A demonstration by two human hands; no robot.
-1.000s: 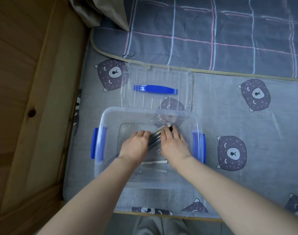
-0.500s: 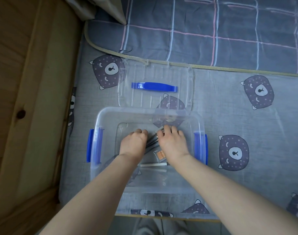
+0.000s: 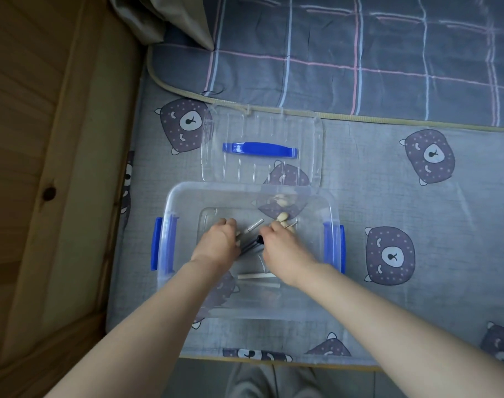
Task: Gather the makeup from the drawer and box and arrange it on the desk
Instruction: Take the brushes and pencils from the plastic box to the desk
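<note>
Head: left hand [image 3: 216,245], right hand [image 3: 282,251] (curled)

Hands: you are showing your left hand [image 3: 216,246] and right hand [image 3: 285,252] bare.
Trousers: you are wearing grey creased trousers [image 3: 273,381], showing just below the box [image 3: 259,309].

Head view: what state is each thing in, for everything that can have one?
box: open, lid off.
lid: lying flat on the bed beyond the box, handle up.
blue latches: both unclipped.
left hand: fingers curled round the makeup pencils.
right hand: fingers curled at the pencils' far ends; grip unclear.
white stick: lying loose on the box floor.
</note>
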